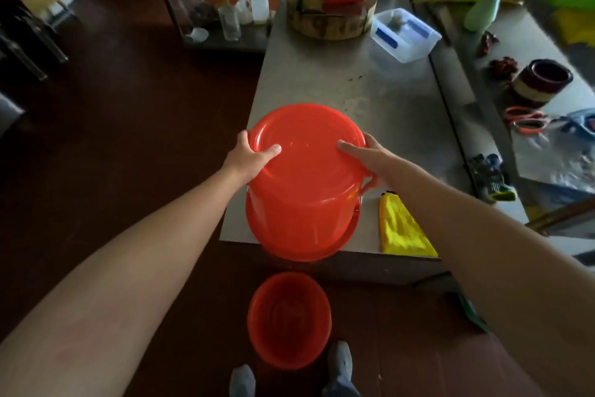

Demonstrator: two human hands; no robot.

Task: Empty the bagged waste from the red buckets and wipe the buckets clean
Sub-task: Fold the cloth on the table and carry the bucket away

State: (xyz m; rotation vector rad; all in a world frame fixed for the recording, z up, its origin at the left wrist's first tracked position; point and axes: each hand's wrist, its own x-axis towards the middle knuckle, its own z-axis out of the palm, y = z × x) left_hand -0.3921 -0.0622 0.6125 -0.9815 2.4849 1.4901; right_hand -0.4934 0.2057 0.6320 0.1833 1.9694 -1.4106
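Floor bucket (pixel 289 319), red and upright, just short of near edge of steel table (pixel 402 113). At that edge, upturned red bucket (pixel 306 190), base gripped by left hand (pixel 249 155) and right hand (pixel 370 155), thumbs on top. Beside it on table, yellow cloth (pixel 402 226); toward table's far end, clear tub (pixel 404 34).

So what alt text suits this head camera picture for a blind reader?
A person's left hand and right hand grip an upturned red bucket by its base at the near edge of a steel table. A yellow cloth lies beside it; a second red bucket stands on the floor.
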